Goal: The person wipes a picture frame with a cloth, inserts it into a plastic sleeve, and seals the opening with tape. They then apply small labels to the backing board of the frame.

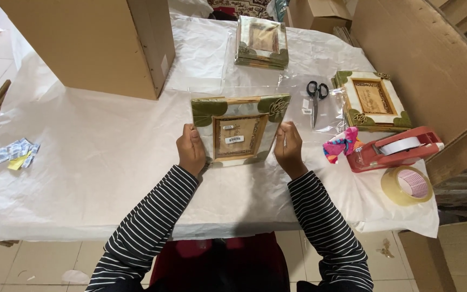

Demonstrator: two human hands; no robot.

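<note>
A square picture frame [239, 130] with green corner ornaments and a tan centre stands tilted up on the white-covered table [98, 162], wrapped in clear plastic. My left hand [190, 150] grips its left edge. My right hand [288, 147] grips its right edge. Both sleeves are black with white stripes.
A large cardboard box [98, 43] stands at the back left. A stack of similar frames [262, 42] lies at the back, another stack [372, 100] at the right. Black scissors [315, 97], a red tape dispenser [395, 148], a tape roll [407, 185], colourful cloth [340, 145], small sachets [14, 151] lie around.
</note>
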